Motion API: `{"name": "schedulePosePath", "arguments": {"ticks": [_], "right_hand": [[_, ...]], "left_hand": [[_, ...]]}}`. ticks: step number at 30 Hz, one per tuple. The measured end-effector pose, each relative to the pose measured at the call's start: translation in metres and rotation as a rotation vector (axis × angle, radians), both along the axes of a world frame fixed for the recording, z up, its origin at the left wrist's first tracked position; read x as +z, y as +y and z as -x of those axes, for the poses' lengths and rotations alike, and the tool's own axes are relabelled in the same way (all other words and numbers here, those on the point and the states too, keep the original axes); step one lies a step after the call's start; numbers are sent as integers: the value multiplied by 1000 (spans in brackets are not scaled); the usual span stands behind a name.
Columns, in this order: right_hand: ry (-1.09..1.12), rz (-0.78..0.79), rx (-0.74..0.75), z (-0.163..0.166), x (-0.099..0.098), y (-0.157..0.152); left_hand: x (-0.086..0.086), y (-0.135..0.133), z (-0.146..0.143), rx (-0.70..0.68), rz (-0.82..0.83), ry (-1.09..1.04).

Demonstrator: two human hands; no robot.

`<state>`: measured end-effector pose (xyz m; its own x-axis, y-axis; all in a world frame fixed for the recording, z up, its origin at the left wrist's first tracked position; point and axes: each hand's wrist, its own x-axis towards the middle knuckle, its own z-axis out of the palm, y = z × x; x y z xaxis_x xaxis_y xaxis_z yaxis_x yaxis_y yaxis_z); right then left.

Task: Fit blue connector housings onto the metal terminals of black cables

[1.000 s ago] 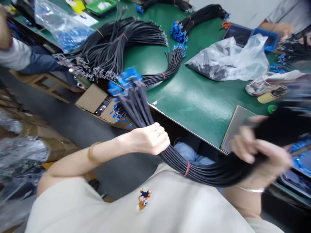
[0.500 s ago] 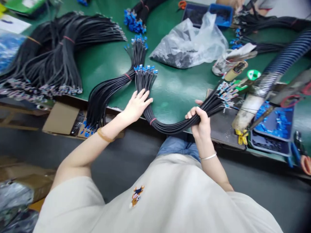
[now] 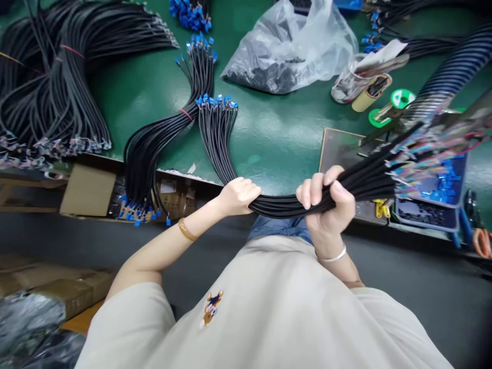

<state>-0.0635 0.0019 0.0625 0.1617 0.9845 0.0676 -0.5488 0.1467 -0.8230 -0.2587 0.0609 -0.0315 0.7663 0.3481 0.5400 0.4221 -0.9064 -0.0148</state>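
Cable bundle gripped at near table edge

Black cable bundle (image 3: 282, 206) sags in a U btwn both hands, just off the near edge of the green table (image 3: 277, 138), above the person's lap. Left hand (image 3: 240, 195): fingers clenched round the bundle where it leaves the table. Right hand (image 3: 326, 205): fist closed round it too, thumb on top. Left leg of the bundle runs far across the table, fans out and ends in blue terminals (image 3: 217, 101). Right leg sticks out to the right over a dark mat (image 3: 338, 148); its coloured wire tips are blurred.

Around: just left, a 2nd bundle (image 3: 154, 143) w/ red band lies beside the first, close at the far end, and drapes over the table edge toward a cardboard box (image 3: 88, 189) below. Far left, big heap of cables (image 3: 49, 77). Far centre, clear plastic bag (image 3: 292, 46) of dark parts. Right of it: tape roll (image 3: 371, 92), green spool (image 3: 402, 97), ribbed hose (image 3: 449, 77). Near right, blue tray (image 3: 426, 218) w/ loose blue parts, partly hidden by the raised cable ends. Orange-handled scissors (image 3: 482, 241) at the edge of view.
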Motion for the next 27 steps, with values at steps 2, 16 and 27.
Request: {"name": "schedulePosePath", "arguments": {"ticks": [2,16,27], "right_hand": [[-13,-39,24,-4,7,-9],[-75,12,-38,-30,19,-41],[-16,352,-117,-8,-59,54]], "left_hand": [[0,8,10,-26,-118,-42],[17,34,74,155,298,212],[51,-5,-54,-79,1419,20]]}}
